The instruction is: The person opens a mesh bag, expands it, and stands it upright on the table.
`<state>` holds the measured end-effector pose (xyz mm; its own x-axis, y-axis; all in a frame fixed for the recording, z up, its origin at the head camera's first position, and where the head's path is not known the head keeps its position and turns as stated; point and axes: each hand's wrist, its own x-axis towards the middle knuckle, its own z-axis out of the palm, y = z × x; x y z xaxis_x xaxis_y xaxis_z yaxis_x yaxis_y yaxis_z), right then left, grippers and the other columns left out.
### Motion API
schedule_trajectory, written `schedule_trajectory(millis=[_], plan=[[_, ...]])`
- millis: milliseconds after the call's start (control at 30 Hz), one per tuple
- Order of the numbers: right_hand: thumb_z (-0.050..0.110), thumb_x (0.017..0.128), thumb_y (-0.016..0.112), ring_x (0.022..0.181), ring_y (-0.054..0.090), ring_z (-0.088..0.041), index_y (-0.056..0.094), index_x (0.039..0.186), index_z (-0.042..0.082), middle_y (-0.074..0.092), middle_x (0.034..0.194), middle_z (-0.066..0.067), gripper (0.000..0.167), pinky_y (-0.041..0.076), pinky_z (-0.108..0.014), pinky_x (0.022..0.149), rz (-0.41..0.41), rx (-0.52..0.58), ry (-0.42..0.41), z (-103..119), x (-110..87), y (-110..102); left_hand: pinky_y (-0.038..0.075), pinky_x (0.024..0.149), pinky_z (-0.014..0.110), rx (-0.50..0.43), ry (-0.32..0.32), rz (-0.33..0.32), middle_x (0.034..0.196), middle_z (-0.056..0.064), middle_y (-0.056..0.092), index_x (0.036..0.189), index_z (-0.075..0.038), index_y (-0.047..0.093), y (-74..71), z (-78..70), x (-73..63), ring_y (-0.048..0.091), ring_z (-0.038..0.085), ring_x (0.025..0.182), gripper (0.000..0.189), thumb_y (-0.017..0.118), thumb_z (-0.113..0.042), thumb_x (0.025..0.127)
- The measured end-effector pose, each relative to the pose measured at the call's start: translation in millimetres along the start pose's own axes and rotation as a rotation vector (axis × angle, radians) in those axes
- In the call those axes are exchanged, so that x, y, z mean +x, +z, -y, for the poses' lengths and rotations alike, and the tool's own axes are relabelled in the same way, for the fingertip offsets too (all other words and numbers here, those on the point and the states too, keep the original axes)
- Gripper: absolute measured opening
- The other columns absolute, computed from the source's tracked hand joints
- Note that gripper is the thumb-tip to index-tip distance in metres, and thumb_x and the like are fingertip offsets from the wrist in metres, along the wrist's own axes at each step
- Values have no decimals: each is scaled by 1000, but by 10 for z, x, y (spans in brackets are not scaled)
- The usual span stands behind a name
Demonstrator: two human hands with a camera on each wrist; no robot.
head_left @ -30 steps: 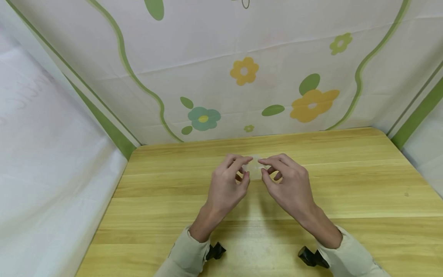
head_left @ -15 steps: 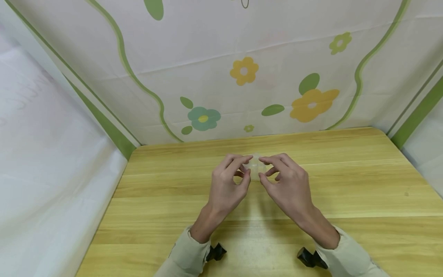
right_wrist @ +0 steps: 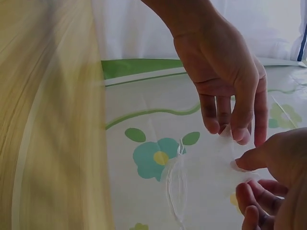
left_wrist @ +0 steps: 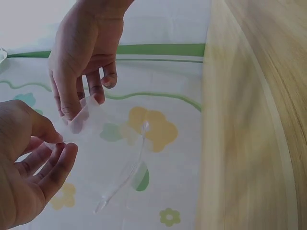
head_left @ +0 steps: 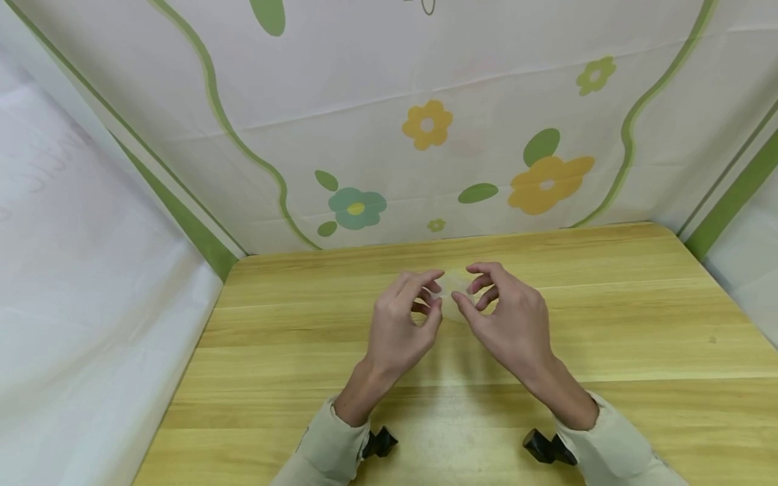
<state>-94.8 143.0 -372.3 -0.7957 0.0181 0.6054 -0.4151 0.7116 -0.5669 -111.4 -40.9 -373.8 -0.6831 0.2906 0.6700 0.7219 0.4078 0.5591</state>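
Observation:
A thin clear plastic bag (left_wrist: 115, 163) hangs between the two hands above the wooden table, its lower edge showing as a curved, shiny seam in both wrist views. My left hand (head_left: 402, 314) pinches its upper edge between thumb and fingers. On the other side my right hand (head_left: 510, 317) has curled fingers at the film, with a visible gap between thumb and index finger. In the left wrist view the right hand's fingertips (left_wrist: 97, 96) meet a raised corner of film. The film's exact contact with the right thumb is hard to make out.
A wooden table (head_left: 273, 378) lies under both hands. Behind it hangs a white cloth wall (head_left: 365, 81) with printed flowers, and another white cloth (head_left: 91, 304) hangs at the left. Black camera mounts (head_left: 381, 442) stick out at the sleeves.
My right hand has shifted slightly right, and its index finger has lifted away from its thumb. My left hand stays almost in place, and the film between them has changed shape.

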Motion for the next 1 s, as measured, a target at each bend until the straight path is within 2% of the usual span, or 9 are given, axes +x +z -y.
schedule_trajectory(millis=[200, 433, 567, 700, 767, 1000], plan=[[15, 83, 94, 58, 65, -11, 75, 111, 7, 72, 75, -1, 35, 43, -20, 52, -24, -31, 7, -31, 18, 16, 61, 70, 13, -54, -16, 44, 102, 14, 72, 128, 1, 71, -11, 10, 1, 76, 22, 83, 37, 72, 11, 92], [12, 89, 88, 76, 76, -16, 76, 118, 7, 79, 95, -4, 32, 57, -23, 58, 90, 51, 11, -43, 30, -30, 61, 64, 16, 17, -109, -12, 99, 14, 73, 122, 2, 73, -41, 26, 15, 75, 21, 79, 31, 72, 11, 93], [4, 91, 84, 75, 75, -14, 77, 115, 7, 81, 91, -1, 25, 57, -22, 58, 121, 72, 22, -29, 15, -28, 58, 59, 14, 77, -104, 10, 101, 12, 72, 121, 0, 74, -38, 16, 5, 72, 19, 75, 31, 78, 5, 91], [1, 89, 85, 71, 72, -12, 78, 110, 7, 79, 85, 1, 23, 59, -26, 58, 108, 85, -1, -16, -1, -11, 52, 58, 13, 174, -82, 39, 98, 8, 73, 119, -3, 77, -15, 15, -9, 67, 15, 70, 30, 85, -4, 91], [-1, 87, 85, 69, 70, -11, 78, 108, 6, 79, 84, 0, 23, 60, -29, 57, 89, 80, -25, -14, -6, -2, 50, 58, 14, 204, -79, 38, 94, 7, 74, 116, -4, 78, -3, 15, -11, 65, 13, 67, 26, 84, -4, 91], [-2, 85, 84, 67, 69, -10, 77, 105, 5, 76, 84, -3, 22, 60, -31, 57, 39, 45, -89, -7, -12, 8, 47, 55, 12, 236, -93, 17, 85, 5, 72, 108, -4, 80, 6, 5, -10, 61, 9, 60, 20, 80, 1, 90]])
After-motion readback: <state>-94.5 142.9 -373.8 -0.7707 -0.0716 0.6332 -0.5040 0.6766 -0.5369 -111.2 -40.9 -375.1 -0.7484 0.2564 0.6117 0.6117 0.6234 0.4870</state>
